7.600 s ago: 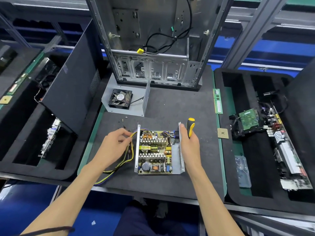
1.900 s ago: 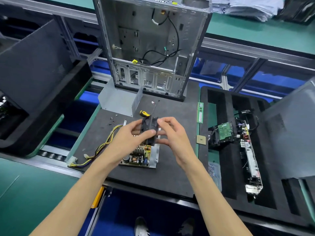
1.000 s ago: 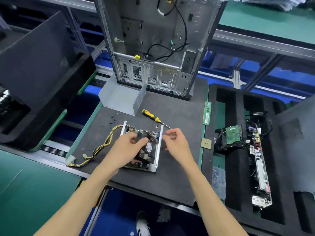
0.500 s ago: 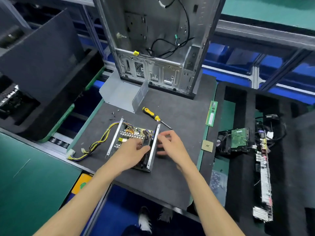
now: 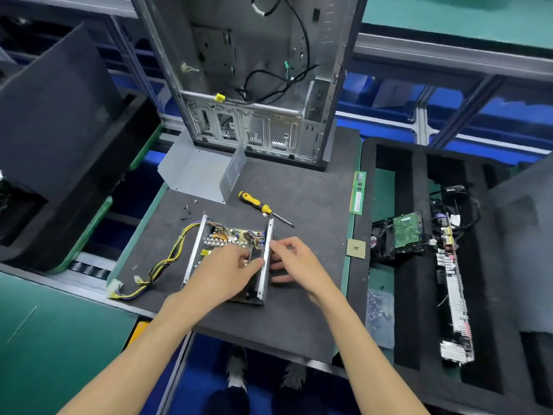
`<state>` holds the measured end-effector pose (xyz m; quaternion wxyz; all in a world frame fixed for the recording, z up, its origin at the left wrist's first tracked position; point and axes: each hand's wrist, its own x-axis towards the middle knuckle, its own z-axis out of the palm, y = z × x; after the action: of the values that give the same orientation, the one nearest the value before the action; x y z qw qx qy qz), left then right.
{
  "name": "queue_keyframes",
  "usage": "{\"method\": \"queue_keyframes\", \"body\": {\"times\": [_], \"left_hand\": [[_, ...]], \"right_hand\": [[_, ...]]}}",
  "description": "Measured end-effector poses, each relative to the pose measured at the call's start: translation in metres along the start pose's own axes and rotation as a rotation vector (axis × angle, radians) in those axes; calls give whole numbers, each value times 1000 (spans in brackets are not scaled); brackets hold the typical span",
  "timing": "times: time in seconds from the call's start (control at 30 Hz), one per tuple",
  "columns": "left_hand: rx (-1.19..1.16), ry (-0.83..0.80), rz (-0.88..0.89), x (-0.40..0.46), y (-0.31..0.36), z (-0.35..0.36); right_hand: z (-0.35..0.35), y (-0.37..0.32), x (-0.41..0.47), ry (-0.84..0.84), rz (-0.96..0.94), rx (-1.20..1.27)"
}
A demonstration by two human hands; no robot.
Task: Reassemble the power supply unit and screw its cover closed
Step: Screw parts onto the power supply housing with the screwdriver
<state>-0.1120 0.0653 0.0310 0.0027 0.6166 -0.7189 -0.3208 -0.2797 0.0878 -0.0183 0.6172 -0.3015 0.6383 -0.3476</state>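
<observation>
Case stood at bench rear; cover before it. PSU lay open mid-bench. Left grip reached inside, curled, contents hidden; right grip loose, touching wall. Screwdriver lay behind.

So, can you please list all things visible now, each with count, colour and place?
power supply unit: 1, silver, open, mat centre
cable bundle: 1, yellow-black, left of unit
cover: 1, grey, behind unit
screwdriver: 1, yellow-black, mat, behind unit
screws: few, dark, near cover
computer case: 1, silver, back of mat
RAM stick: 1, green, mat's right edge
CPU: 1, gold, right edge
hard drive: 1, green board, right tray
left hand: inside unit
right hand: at unit's right wall
</observation>
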Motion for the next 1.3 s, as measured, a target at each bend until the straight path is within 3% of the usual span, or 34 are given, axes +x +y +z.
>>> {"method": "queue_keyframes", "body": {"times": [0.13, 0.23, 0.33, 0.5, 0.6, 0.8, 0.93, 1.3], "left_hand": [[-44, 38, 167, 6, -12, -14], [70, -112, 385, 15, -25, -22], [168, -216, 478, 20, -31, -21], [-12, -54, 607, 23, -37, -28], [-52, -40, 614, 27, -38, -35], [188, -246, 670, 36, -49, -24], [282, -124, 749, 34, -53, -6], [228, -133, 742, 39, -56, -4]], "right_hand": [[9, 2, -7, 80, -13, 0], [17, 5, -12, 160, -13, 30], [25, 8, -17, 237, -15, 56], [34, 10, -26, 320, -11, 132], [39, 9, -29, 357, -2, 144], [44, 8, -29, 392, 6, 115], [44, 8, -28, 392, 11, 99], [33, 11, -23, 345, 35, 129]]}}
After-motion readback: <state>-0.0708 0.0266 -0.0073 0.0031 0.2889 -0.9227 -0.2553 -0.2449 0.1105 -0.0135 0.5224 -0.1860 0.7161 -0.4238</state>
